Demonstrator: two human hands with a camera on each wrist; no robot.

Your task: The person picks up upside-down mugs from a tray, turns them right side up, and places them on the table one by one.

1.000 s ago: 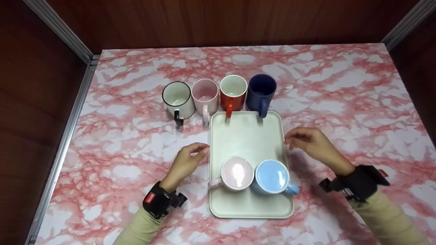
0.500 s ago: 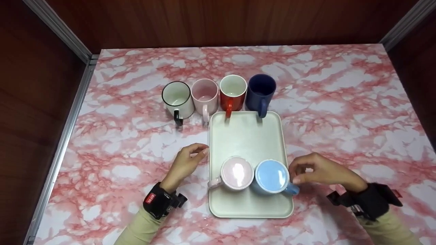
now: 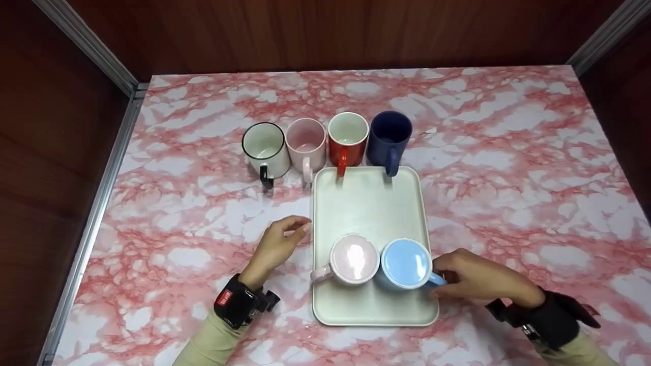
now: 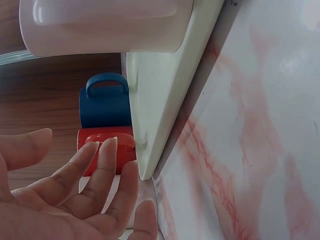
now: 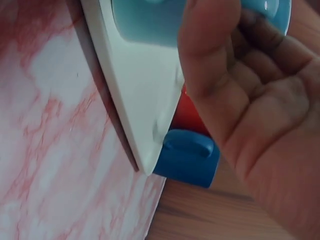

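A light blue mug (image 3: 406, 263) stands upside down on the cream tray (image 3: 371, 198), its handle pointing right. My right hand (image 3: 475, 277) is at that handle, thumb on the near side and curled fingers on the far side, gripping it. In the right wrist view the thumb (image 5: 207, 45) covers part of the mug. Left of it, a pale pink mug (image 3: 354, 259) is also upside down, handle toward the left. My left hand (image 3: 277, 243) holds nothing; its loosely bent fingers hover beside the tray's left edge.
Behind the tray, upright mugs form a row: white with black rim (image 3: 265, 150), light pink (image 3: 306, 145), red (image 3: 348, 140) and dark blue (image 3: 390, 137). The red and dark blue handles overhang the tray's far edge. Brown wooden panels (image 3: 325, 35) enclose the pink marbled table (image 3: 508, 152).
My right hand has moved from the tray's upper right edge toward me and taken the light blue mug's handle. The left hand and the mugs have stayed in place.
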